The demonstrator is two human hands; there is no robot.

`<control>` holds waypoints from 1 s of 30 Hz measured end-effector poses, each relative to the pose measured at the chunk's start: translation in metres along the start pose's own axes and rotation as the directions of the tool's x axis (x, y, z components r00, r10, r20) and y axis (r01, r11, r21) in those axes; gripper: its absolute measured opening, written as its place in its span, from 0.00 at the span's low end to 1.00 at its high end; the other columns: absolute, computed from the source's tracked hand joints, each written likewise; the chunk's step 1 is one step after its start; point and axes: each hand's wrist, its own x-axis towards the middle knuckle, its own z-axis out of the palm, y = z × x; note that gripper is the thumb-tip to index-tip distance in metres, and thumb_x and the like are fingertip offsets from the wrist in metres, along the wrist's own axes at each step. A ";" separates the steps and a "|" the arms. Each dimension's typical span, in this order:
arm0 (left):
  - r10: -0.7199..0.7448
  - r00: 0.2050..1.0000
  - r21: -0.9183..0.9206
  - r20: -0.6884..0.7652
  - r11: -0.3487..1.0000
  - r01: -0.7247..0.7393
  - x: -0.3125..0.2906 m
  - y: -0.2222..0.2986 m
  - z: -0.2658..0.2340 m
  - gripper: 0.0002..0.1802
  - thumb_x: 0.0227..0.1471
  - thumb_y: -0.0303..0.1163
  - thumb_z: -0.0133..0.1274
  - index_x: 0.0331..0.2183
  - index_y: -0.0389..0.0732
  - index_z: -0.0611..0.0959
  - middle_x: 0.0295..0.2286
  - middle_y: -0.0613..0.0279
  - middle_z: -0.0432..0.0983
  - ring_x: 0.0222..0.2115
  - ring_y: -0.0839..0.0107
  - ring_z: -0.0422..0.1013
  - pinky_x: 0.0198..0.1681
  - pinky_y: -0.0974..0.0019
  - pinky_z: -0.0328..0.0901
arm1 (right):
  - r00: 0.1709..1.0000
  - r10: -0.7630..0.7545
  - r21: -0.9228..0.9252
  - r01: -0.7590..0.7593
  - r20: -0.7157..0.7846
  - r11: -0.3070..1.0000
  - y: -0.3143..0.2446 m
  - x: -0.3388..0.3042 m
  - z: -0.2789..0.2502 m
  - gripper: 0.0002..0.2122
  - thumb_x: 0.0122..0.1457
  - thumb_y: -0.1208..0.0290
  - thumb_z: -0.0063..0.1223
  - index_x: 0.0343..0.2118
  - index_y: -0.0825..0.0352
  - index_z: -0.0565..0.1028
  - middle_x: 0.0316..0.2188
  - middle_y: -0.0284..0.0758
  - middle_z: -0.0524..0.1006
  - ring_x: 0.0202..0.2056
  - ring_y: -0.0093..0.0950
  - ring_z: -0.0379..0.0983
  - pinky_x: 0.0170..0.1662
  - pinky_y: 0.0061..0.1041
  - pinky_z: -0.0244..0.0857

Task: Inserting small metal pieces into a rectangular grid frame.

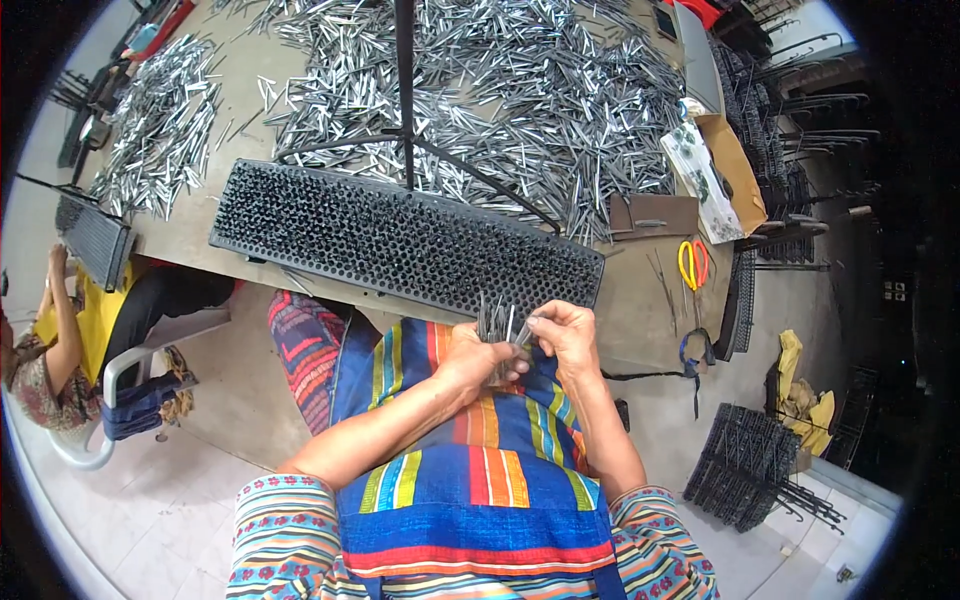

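Observation:
In my left hand (468, 362) is an upright bundle of thin grey metal strips (493, 320), with the fingers wrapped round its lower part. My right hand (568, 340) is closed in a pinch beside the bundle's right side, on what looks like one slim strip (523, 334). Both hands are over my striped apron, close to the near edge of a long black perforated rack (400, 238). Many small dark openings cover the rack's top, and a black rod frame (406, 120) rises from it. The tips of the right fingers partly hide the strip.
Heaps of loose metal strips (480, 110) cover the table beyond the rack. Scissors with red and yellow handles (692, 265) lie at right, near an open cardboard box (730, 165). Black racks (745, 465) stand on the right floor. Another person (65, 340) sits at left.

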 end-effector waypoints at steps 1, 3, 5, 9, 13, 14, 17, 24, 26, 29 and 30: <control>0.000 1.000 0.001 -0.001 1.000 0.000 0.000 -0.001 0.000 0.06 0.46 0.18 0.51 0.30 0.37 0.80 0.23 0.58 0.79 0.19 0.74 0.75 0.20 0.72 0.70 | 1.000 -0.012 -0.005 0.012 -0.010 1.000 -0.001 -0.001 0.001 0.01 0.49 0.80 0.58 0.24 0.69 0.77 0.16 0.28 0.74 0.13 0.13 0.61 0.16 0.13 0.51; -0.007 1.000 0.000 -0.027 1.000 0.007 -0.001 0.002 0.004 0.06 0.46 0.18 0.50 0.30 0.37 0.79 0.22 0.59 0.78 0.18 0.74 0.74 0.19 0.72 0.69 | 1.000 0.004 0.012 -0.004 0.002 1.000 0.001 0.001 0.000 0.01 0.49 0.80 0.58 0.25 0.69 0.77 0.16 0.29 0.74 0.13 0.13 0.61 0.16 0.13 0.51; 0.000 0.999 -0.009 -0.033 1.000 0.000 0.000 -0.002 0.004 0.06 0.46 0.18 0.50 0.30 0.37 0.79 0.22 0.59 0.78 0.18 0.74 0.74 0.19 0.72 0.69 | 1.000 0.019 0.029 -0.020 0.012 0.999 0.003 0.002 -0.001 0.01 0.49 0.80 0.58 0.25 0.69 0.77 0.16 0.29 0.74 0.13 0.13 0.61 0.16 0.13 0.52; 0.009 0.998 -0.028 -0.059 1.000 -0.011 -0.001 -0.002 0.005 0.07 0.45 0.18 0.50 0.30 0.38 0.80 0.21 0.60 0.78 0.18 0.74 0.74 0.18 0.72 0.68 | 0.997 0.061 0.049 -0.063 0.040 0.997 0.007 0.003 -0.003 0.02 0.49 0.79 0.59 0.24 0.70 0.76 0.16 0.29 0.74 0.11 0.13 0.61 0.13 0.14 0.50; 0.070 0.996 -0.022 -0.057 0.997 -0.072 0.000 -0.005 0.005 0.07 0.46 0.18 0.51 0.30 0.38 0.79 0.22 0.60 0.78 0.19 0.74 0.74 0.18 0.71 0.69 | 0.996 0.086 0.088 -0.086 0.007 0.992 0.012 0.000 -0.001 0.03 0.50 0.80 0.59 0.24 0.69 0.76 0.15 0.27 0.72 0.11 0.13 0.59 0.13 0.14 0.48; 0.114 0.990 -0.020 -0.084 0.993 -0.116 0.000 -0.004 0.005 0.07 0.47 0.17 0.50 0.31 0.35 0.79 0.23 0.57 0.78 0.20 0.71 0.75 0.20 0.68 0.71 | 0.996 0.085 0.088 -0.085 0.006 0.992 0.013 -0.002 -0.001 0.03 0.50 0.80 0.59 0.24 0.69 0.76 0.15 0.27 0.72 0.11 0.13 0.59 0.13 0.14 0.48; 0.127 0.986 -0.016 -0.103 0.991 -0.130 0.002 -0.005 0.001 0.07 0.48 0.17 0.50 0.32 0.33 0.78 0.25 0.55 0.78 0.21 0.68 0.76 0.22 0.65 0.73 | 0.998 0.030 0.139 -0.021 -0.059 0.990 0.015 -0.005 -0.001 0.02 0.51 0.79 0.58 0.26 0.69 0.76 0.15 0.25 0.70 0.12 0.12 0.58 0.14 0.14 0.48; -0.051 0.995 -0.051 -0.091 0.998 0.046 0.003 -0.010 0.003 0.07 0.49 0.17 0.48 0.31 0.37 0.78 0.24 0.57 0.78 0.20 0.70 0.75 0.20 0.67 0.71 | 0.772 -0.544 -0.162 0.522 -0.330 0.838 0.005 0.021 -0.010 0.02 0.52 0.81 0.57 0.28 0.70 0.76 0.21 0.25 0.72 0.19 0.11 0.62 0.21 0.12 0.53; -0.033 0.996 -0.045 -0.081 0.999 0.029 0.005 -0.011 0.005 0.07 0.48 0.16 0.48 0.31 0.37 0.77 0.24 0.57 0.78 0.20 0.70 0.75 0.20 0.67 0.71 | 0.704 -0.645 -0.233 0.601 -0.299 0.764 0.002 0.026 -0.009 0.02 0.51 0.82 0.57 0.28 0.71 0.76 0.23 0.26 0.73 0.21 0.11 0.63 0.22 0.12 0.55; -0.043 0.996 -0.060 -0.078 0.997 0.038 0.008 -0.013 0.001 0.07 0.48 0.16 0.48 0.31 0.35 0.77 0.24 0.56 0.78 0.20 0.69 0.75 0.20 0.67 0.71 | 0.620 -0.772 -0.538 0.606 -0.143 0.586 -0.004 0.028 -0.004 0.03 0.47 0.83 0.58 0.26 0.71 0.77 0.24 0.31 0.73 0.22 0.16 0.65 0.24 0.16 0.58; -0.071 0.994 -0.078 -0.081 0.995 0.065 0.009 -0.014 0.000 0.07 0.47 0.16 0.48 0.30 0.35 0.77 0.23 0.55 0.78 0.20 0.69 0.74 0.20 0.67 0.71 | 0.621 -0.771 -0.537 0.606 -0.143 0.587 -0.002 0.029 -0.005 0.03 0.47 0.83 0.58 0.26 0.71 0.77 0.24 0.31 0.73 0.22 0.16 0.65 0.24 0.16 0.58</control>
